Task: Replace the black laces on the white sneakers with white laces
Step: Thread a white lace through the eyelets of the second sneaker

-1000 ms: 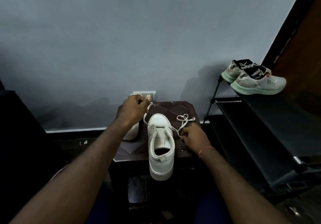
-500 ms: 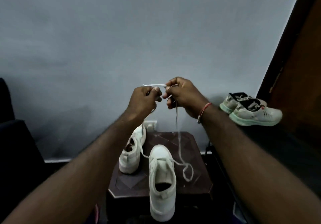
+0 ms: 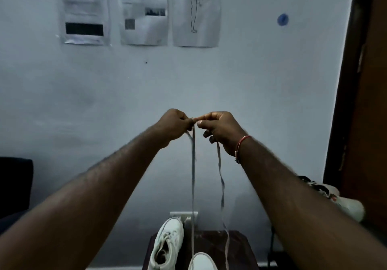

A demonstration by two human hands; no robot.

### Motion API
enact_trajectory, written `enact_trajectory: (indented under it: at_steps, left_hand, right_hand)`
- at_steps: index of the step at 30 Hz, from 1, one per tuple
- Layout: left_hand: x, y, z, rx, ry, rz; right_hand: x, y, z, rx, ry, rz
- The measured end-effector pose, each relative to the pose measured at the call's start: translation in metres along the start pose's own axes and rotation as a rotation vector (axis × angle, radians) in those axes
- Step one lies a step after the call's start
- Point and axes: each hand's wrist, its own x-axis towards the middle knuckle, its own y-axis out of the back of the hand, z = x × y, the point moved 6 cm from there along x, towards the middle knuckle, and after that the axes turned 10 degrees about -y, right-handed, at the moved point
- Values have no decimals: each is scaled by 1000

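Observation:
My left hand [image 3: 173,125] and my right hand [image 3: 219,129] are raised high in front of the wall, fingertips together, each pinching an end of the white lace [image 3: 193,186]. Its two strands hang straight down to the near white sneaker [image 3: 202,261], whose toe shows at the bottom edge. A second white sneaker [image 3: 167,244] lies on its side to the left on the small dark table [image 3: 236,248]. No black lace is visible.
Three paper sheets [image 3: 144,12] are taped on the wall above. A pair of pale green-soled sneakers [image 3: 343,202] sits on a rack at the right, partly behind my right arm. A dark chair [image 3: 14,186] stands left, a brown door [image 3: 368,102] right.
Both hands rose from the sneaker, came together and lifted the lace ends high; the lace now hangs taut in two strands. My view tilted up, showing the wall papers.

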Motion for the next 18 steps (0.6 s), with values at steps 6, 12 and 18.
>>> enact_trajectory:
  at_steps: [6,12,18]
  left_hand:
    - [-57,-34,-38,-620,176,11]
    - [-164,-135,-132,338,81,-430]
    - [-235,-198,-181,649,107,-733]
  right_hand:
    - [-25,-10,86,-147,-95,18]
    - [-70,-22,222,-466,-293,-69]
    - [-115,-40,311,-801,-431,-271]
